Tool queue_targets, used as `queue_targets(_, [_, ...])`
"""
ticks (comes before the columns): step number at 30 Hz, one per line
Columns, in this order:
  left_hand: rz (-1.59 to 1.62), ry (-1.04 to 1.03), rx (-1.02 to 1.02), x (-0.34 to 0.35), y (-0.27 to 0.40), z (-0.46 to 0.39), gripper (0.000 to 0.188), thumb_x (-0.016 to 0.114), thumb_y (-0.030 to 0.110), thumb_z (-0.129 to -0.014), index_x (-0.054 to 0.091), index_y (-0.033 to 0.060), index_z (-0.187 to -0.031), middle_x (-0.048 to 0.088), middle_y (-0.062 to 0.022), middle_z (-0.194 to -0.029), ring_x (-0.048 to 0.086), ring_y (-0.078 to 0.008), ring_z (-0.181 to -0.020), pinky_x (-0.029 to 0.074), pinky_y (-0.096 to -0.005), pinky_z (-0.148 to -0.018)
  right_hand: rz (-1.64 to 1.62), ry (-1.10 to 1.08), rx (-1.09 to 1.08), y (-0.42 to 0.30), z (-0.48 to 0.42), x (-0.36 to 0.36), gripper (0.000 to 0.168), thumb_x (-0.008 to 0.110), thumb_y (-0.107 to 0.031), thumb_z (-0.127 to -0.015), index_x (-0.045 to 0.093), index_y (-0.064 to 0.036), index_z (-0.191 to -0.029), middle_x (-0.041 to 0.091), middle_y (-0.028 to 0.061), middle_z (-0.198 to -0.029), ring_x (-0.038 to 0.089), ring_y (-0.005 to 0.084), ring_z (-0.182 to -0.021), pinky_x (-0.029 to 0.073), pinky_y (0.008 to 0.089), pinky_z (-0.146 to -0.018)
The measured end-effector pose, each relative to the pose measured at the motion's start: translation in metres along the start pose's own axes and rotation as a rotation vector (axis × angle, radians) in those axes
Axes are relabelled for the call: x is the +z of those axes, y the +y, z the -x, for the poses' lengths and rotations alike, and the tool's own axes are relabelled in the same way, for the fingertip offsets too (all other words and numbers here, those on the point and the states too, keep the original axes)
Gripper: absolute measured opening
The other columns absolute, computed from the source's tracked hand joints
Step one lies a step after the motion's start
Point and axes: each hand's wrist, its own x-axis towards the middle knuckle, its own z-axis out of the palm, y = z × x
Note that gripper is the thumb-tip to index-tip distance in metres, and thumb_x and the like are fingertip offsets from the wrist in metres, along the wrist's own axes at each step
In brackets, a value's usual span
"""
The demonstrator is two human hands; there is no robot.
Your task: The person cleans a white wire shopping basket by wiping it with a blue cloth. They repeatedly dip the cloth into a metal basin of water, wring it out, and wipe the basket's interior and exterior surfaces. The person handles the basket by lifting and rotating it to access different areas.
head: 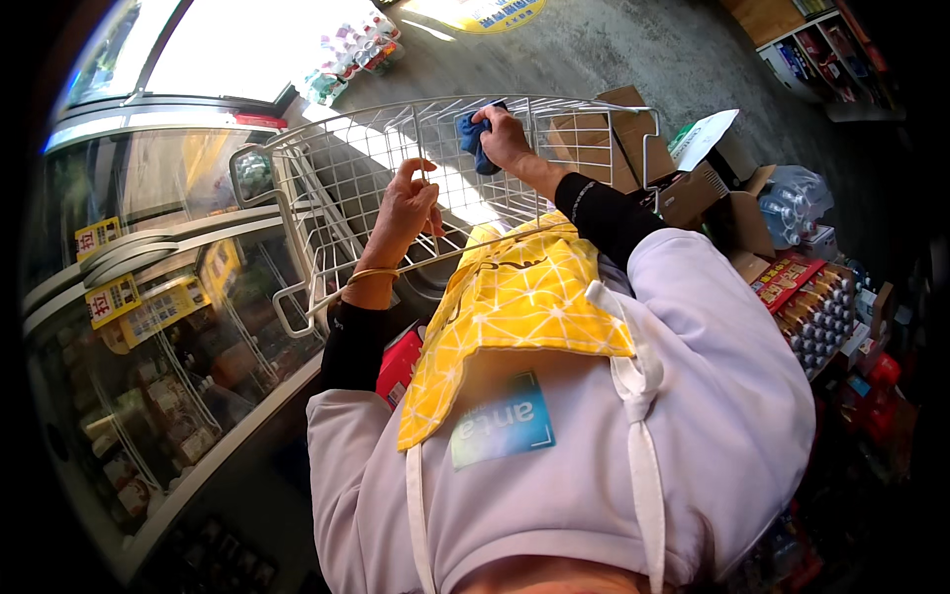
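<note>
A white wire freezer basket (356,141) is held up in front of my yellow patterned apron (534,297). My right hand (508,141) grips a blue cloth (475,137) against the basket's wires. To its left, my left hand (410,204) has its fingers curled at the upright wires on the near side. The wires pass by the fingertips, so the exact hold is partly hidden. Hook-shaped wire ends stick out at both ends of the basket.
On the left stands a glass-topped chest freezer (171,334) with packaged goods inside. Cardboard boxes (601,141), packed water bottles (790,204) and a red carton of bottles (805,304) line the right. Wrapped drink packs (360,52) sit on the concrete floor (638,52) near the bright doorway.
</note>
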Motion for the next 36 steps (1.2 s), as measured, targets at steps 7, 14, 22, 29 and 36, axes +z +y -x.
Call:
queue_targets(7, [-0.024, 0.025, 0.009, 0.011, -0.002, 0.004, 0.024, 0.045, 0.004, -0.084, 0.040, 0.0033, -0.108, 0.049, -0.0033, -0.062, 0.051, -0.0095, -0.042, 0.047, -0.0239, -0.039, 1.017, -0.495, -0.396, 0.009, 0.001, 0.019, 0.025, 0.048, -0.011, -0.081, 0.058, -0.002, -0.102, 0.057, 0.0134, -0.103, 0.053, 0.0248, -0.098, 0.043, 0.0326, -0.083])
queue_targets(14, [-0.024, 0.002, 0.034, 0.015, 0.001, 0.006, 0.024, 0.045, 0.005, -0.085, 0.041, 0.0037, -0.109, 0.048, -0.0034, -0.066, 0.053, -0.0097, -0.045, 0.047, -0.0241, -0.040, 0.887, -0.195, -0.941, -0.002, -0.028, 0.033, 0.025, 0.053, -0.012, -0.073, 0.064, -0.007, -0.095, 0.058, 0.0061, -0.097, 0.051, 0.0202, -0.099, 0.040, 0.0306, -0.085])
queue_targets(22, [-0.126, 0.085, -0.060, -0.007, -0.015, 0.007, 0.026, 0.045, 0.006, -0.086, 0.039, 0.0020, -0.111, 0.049, -0.0051, -0.066, 0.052, -0.0104, -0.044, 0.046, -0.0239, -0.039, 1.430, -0.312, -1.304, -0.029, -0.018, -0.054, 0.021, 0.062, -0.015, -0.067, 0.069, -0.008, -0.084, 0.061, 0.0053, -0.093, 0.050, 0.0214, -0.097, 0.040, 0.0296, -0.080])
queue_targets(29, [-0.080, 0.027, 0.018, 0.002, -0.004, 0.006, 0.026, 0.044, 0.002, -0.083, 0.039, 0.0018, -0.109, 0.048, -0.0044, -0.063, 0.050, -0.0105, -0.042, 0.043, -0.0249, -0.038, 1.065, -0.687, -0.760, 0.022, -0.041, 0.053, 0.021, 0.054, -0.013, -0.076, 0.066, -0.002, -0.090, 0.062, 0.0107, -0.094, 0.055, 0.0258, -0.097, 0.044, 0.0317, -0.081])
queue_targets(36, [-0.099, 0.011, 0.076, -0.001, -0.004, 0.010, 0.024, 0.045, 0.006, -0.087, 0.039, 0.0037, -0.109, 0.047, -0.0032, -0.066, 0.050, -0.0084, -0.045, 0.048, -0.0228, -0.041, 0.640, -1.105, -0.600, 0.024, 0.042, 0.071, 0.021, 0.052, -0.009, -0.077, 0.063, 0.004, -0.088, 0.062, 0.0204, -0.096, 0.060, 0.0334, -0.088, 0.048, 0.0398, -0.070])
